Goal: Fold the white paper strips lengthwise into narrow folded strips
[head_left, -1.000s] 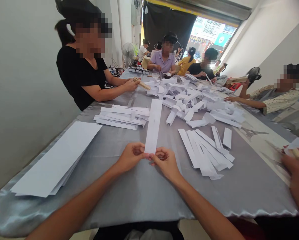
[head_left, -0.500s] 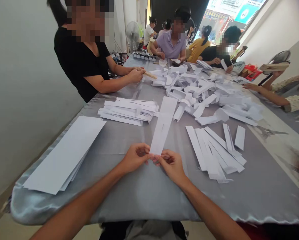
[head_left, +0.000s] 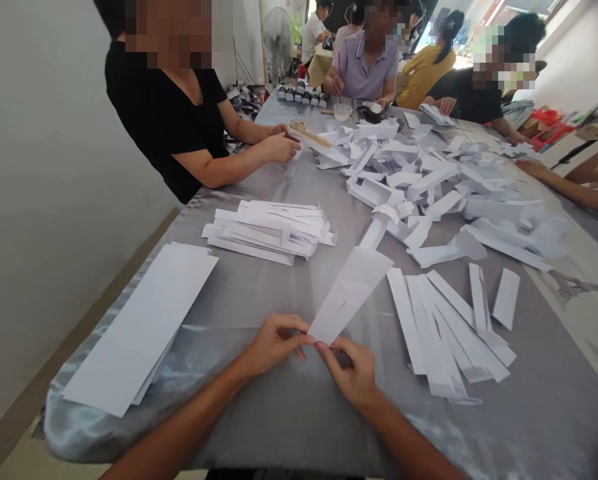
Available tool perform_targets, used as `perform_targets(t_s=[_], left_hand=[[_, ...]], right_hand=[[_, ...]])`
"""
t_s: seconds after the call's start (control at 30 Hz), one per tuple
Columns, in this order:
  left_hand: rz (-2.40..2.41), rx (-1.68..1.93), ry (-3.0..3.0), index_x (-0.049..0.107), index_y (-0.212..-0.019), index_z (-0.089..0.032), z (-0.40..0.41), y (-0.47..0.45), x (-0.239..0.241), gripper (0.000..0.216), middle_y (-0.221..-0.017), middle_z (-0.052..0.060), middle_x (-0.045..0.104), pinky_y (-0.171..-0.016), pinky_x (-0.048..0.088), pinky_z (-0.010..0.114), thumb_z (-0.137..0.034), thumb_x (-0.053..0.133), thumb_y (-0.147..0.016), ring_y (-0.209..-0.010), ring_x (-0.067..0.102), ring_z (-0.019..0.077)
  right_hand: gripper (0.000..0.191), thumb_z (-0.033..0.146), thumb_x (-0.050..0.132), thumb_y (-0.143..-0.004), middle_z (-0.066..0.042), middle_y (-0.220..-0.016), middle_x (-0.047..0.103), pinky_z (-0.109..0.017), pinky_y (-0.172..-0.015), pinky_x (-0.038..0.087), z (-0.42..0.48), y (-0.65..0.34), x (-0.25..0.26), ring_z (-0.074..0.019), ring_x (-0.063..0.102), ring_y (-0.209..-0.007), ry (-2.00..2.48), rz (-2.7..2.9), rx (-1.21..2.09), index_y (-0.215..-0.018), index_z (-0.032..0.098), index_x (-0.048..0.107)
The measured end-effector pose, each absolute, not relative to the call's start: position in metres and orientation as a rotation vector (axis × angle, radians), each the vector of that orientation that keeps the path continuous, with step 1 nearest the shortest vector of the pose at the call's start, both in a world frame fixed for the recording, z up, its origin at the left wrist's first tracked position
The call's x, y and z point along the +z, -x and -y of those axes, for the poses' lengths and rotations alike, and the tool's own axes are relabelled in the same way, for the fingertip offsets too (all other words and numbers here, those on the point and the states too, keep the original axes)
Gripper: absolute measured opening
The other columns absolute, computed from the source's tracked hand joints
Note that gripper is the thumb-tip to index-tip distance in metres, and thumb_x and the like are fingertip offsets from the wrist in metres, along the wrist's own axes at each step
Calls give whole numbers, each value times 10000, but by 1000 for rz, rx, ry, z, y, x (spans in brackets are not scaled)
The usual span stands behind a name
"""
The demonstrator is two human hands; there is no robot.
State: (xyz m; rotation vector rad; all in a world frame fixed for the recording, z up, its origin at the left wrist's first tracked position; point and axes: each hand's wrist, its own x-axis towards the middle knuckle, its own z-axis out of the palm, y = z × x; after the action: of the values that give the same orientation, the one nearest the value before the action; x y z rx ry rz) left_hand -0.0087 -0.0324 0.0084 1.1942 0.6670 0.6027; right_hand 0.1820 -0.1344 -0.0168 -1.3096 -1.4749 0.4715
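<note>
At the left, a stack of plain white paper sheets (head_left: 141, 327) lay on the grey satin tablecloth (head_left: 239, 433). Farther along that side, a co-worker in a black top (head_left: 163, 113) had 1 hand (head_left: 279, 148) just beside a wooden stick (head_left: 309, 135). Right of the sheets sat a loose bundle of folded paper strips (head_left: 271, 233). At the near edge, the left hand (head_left: 276, 345) and right hand (head_left: 349, 373) faced each other, their curled fingers (head_left: 303, 340) and thumbs pinching the near end of a white paper strip (head_left: 351, 293). The strip rose off the cloth, slanting up and away to the right, between the bundle and a pile of cut paper strips (head_left: 449, 333). Beyond that pile, a large heap of folded paper pieces (head_left: 429, 180) covered the far right of the table.
</note>
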Motion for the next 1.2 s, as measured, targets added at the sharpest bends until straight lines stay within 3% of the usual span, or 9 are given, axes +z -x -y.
perform_targets(t_s=[0.33, 0.53, 0.73, 1.2], left_hand=[[-692, 603, -1196, 870, -909, -157, 32, 7, 5, 281, -898, 87, 798, -588, 678, 296, -408, 939, -801, -753, 725, 191], [-727, 625, -1174, 808, -797, -137, 32, 5, -1, 327, -763, 65, 774, -595, 673, 296, -424, 962, -769, -703, 725, 182], [-698, 634, -1192, 806, -807, -127, 32, 4, -12, 357, -796, 81, 789, -628, 674, 302, -438, 973, -755, -734, 758, 200], [-635, 562, -1221, 762, -772, -134, 32, 3, -11, 432, -741, 58, 774, -645, 632, 269, -515, 964, -750, -635, 723, 152]], right_hand=[[96, 254, 762, -983, -31, -818, 819, -342, -645, 637, 137, -184, -15, -213, 749, -648, 1355, 1431, 494, -1045, 250, 835], [115, 320, 743, -999, -35, -851, 820, -331, -669, 631, 132, -182, -17, -201, 746, -680, 1346, 1366, 628, -1029, 240, 820], [147, 341, 740, -996, -42, -907, 826, -316, -637, 611, 134, -184, -18, -186, 735, -656, 1320, 1375, 716, -1078, 230, 791], [183, 380, 772, -976, -34, -813, 806, -336, -616, 608, 139, -189, -23, -198, 716, -614, 1394, 1402, 656, -1066, 227, 817]])
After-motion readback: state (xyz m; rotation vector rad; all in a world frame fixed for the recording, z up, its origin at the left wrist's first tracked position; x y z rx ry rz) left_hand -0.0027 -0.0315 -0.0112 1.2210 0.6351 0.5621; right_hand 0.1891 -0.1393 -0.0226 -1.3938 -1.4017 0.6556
